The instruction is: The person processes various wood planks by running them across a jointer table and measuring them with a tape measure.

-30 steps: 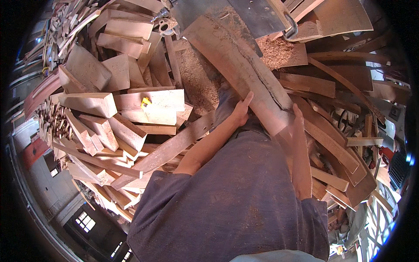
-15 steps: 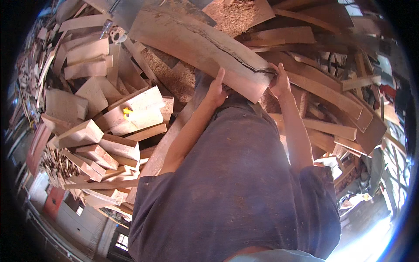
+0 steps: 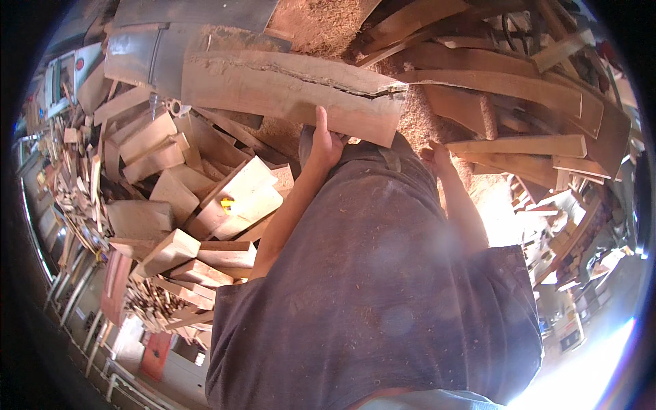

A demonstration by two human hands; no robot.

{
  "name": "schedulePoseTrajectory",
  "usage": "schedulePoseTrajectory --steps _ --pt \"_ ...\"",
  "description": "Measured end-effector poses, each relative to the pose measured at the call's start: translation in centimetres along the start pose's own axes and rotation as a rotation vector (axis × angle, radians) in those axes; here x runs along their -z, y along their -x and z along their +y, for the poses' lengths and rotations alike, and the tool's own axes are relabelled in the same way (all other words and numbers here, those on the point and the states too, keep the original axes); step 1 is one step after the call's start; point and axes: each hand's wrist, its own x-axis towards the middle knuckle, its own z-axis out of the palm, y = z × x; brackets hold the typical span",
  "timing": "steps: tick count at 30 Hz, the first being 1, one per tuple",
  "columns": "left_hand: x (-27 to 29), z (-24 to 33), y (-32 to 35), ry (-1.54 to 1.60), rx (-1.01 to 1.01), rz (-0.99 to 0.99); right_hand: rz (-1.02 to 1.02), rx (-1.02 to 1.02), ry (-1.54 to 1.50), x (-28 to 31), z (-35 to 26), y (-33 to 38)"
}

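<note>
Board lies crosswise before me, left end over the table | my left hand, nearer, grips its near edge | my right hand, loosely open, hangs apart off its near right corner

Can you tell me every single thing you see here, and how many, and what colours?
Cracked board: one, brown, upper middle
Metal table: one, grey, upper left
Sawdust: loose, reddish-brown, top middle
Wood blocks: too many to count, tan, left
Small yellow thing: one, yellow, on a pale block
Thin sticks: too many to count, brown, lower left
Red panel: one, red, lower left
Curved boards: several, brown, upper right
Shirt: one, dark, lower middle
Left hand: one, bare, thumb on the cracked board
Right hand: one, bare, off the board
</note>
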Motion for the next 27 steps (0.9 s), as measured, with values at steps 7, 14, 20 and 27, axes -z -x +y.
schedulePoseTrajectory --steps 7,14,20,27 --pt "-1.4 1.3 2.3 -0.004 0.037 0.078 0.021 0.132 0.098 5.0 6.2 0.2" --pt "-3.2 4.0 6.0 -0.091 -0.010 0.000 -0.099 0.290 0.129 -0.8 -1.7 3.7" --pt "-7.1 8.0 10.0 -0.015 -0.081 -0.045 -0.204 0.482 0.214 -6.4 -8.7 6.8" --pt "-8.4 13.8 16.1 0.239 -0.201 -0.199 -0.397 0.644 0.252 -13.9 -15.2 9.7"
